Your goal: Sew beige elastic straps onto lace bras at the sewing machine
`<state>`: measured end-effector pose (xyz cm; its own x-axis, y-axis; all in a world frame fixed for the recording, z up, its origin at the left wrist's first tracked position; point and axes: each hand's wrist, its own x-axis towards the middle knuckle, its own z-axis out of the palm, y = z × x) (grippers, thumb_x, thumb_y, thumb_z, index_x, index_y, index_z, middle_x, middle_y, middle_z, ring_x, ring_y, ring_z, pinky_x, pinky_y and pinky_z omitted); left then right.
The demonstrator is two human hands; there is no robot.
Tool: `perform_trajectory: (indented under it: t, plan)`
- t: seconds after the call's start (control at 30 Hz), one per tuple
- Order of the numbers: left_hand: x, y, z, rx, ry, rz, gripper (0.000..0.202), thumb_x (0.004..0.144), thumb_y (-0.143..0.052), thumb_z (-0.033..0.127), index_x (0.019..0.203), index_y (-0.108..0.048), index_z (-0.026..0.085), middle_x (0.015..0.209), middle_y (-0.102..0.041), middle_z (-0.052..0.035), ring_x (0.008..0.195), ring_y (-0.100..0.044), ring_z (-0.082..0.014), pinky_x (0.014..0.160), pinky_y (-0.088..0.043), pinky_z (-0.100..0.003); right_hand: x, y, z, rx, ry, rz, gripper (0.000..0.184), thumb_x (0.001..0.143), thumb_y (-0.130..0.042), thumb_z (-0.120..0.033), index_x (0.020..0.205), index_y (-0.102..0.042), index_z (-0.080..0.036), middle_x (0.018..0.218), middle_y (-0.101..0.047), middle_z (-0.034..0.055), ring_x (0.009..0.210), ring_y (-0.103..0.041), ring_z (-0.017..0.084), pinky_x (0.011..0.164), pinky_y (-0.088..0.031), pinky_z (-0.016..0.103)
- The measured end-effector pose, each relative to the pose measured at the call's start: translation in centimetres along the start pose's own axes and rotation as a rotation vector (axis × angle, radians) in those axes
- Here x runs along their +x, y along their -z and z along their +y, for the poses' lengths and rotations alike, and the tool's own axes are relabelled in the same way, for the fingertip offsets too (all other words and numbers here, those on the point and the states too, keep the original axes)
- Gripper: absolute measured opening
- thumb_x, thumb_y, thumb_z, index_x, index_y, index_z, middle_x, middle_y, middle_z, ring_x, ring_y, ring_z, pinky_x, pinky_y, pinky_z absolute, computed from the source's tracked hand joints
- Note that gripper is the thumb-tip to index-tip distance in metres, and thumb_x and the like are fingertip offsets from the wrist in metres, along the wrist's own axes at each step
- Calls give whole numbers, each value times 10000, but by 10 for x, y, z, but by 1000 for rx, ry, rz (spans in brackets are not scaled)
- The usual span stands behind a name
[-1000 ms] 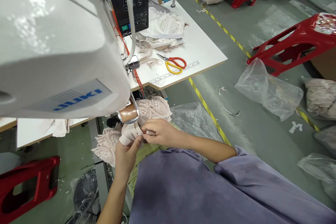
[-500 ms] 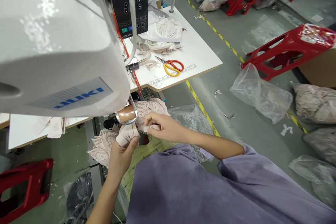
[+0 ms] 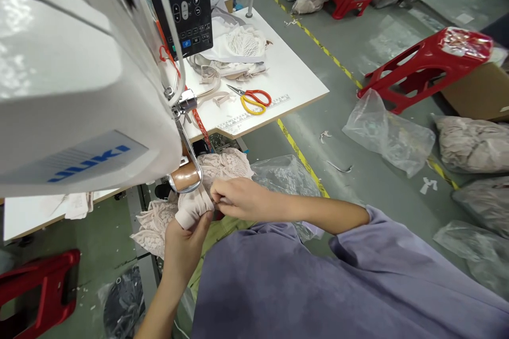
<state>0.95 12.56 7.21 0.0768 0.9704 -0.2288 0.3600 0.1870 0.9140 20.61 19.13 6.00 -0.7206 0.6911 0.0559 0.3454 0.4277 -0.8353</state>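
A pale beige lace bra (image 3: 153, 225) hangs below the sewing machine head (image 3: 71, 90), its lace spreading to both sides of the needle area. My left hand (image 3: 186, 246) is closed on the bra's smooth folded band (image 3: 193, 206), thumb on top. My right hand (image 3: 238, 198) is pinched beside that band, just right of the machine's metal guard (image 3: 194, 185). A short pale fabric strip (image 3: 226, 201) shows only slightly between its fingers. The fingertips and the needle are hidden.
Scissors (image 3: 254, 100) with red and yellow handles lie on the white table (image 3: 300, 77), near heaped fabric pieces (image 3: 242, 45). A control panel (image 3: 186, 10) stands behind the machine. Red stools (image 3: 429, 66) and plastic bags (image 3: 387, 130) are on the floor.
My right hand has brought the pale strip left, up against the band in my left hand, so the strip is now mostly covered. The camera view has shifted slightly.
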Motion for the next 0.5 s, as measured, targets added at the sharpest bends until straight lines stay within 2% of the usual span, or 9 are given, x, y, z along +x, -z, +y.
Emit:
perform_trajectory:
  t: [0.1, 0.2, 0.33, 0.4, 0.5]
  plan:
    - [1, -1, 4, 32, 39, 22, 372, 881, -650, 421, 1161, -731, 189, 1034, -760, -84, 992, -686, -260, 841, -546, -335, 1, 0, -1, -17, -5, -13, 132, 879, -501, -136, 997, -488, -193, 738, -562, -30, 625, -462, 127, 606, -291, 245]
    - [4, 0, 7, 34, 77, 39, 372, 868, -664, 427, 1127, -749, 174, 969, -765, -75, 934, -686, -246, 816, -544, -327, 4, 6, 0, 40, -96, -26, 155, 885, -554, -194, 1039, -538, -181, 740, -603, -35, 619, -493, 117, 622, -319, 240]
    - [9, 4, 1, -37, 109, 15, 340, 839, -706, 403, 1079, -768, 170, 964, -764, -71, 910, -678, -231, 835, -542, -335, 11, 14, 6, 55, -114, -82, 112, 872, -617, -258, 925, -674, -176, 864, -670, 7, 789, -584, 139, 689, -352, 245]
    - [13, 7, -5, -97, 149, -7, 326, 810, -736, 406, 1017, -782, 158, 901, -762, -74, 843, -680, -229, 778, -556, -338, 13, 15, 9, 126, -109, -117, 130, 866, -621, -272, 869, -700, -169, 858, -665, 7, 795, -582, 135, 696, -362, 242]
    - [17, 9, -12, -212, 232, -85, 335, 774, -767, 415, 950, -785, 131, 783, -740, -75, 752, -674, -229, 697, -564, -341, 13, 13, 13, 360, -200, -169, 173, 862, -614, -304, 842, -700, -155, 777, -634, -16, 709, -543, 108, 648, -369, 223]
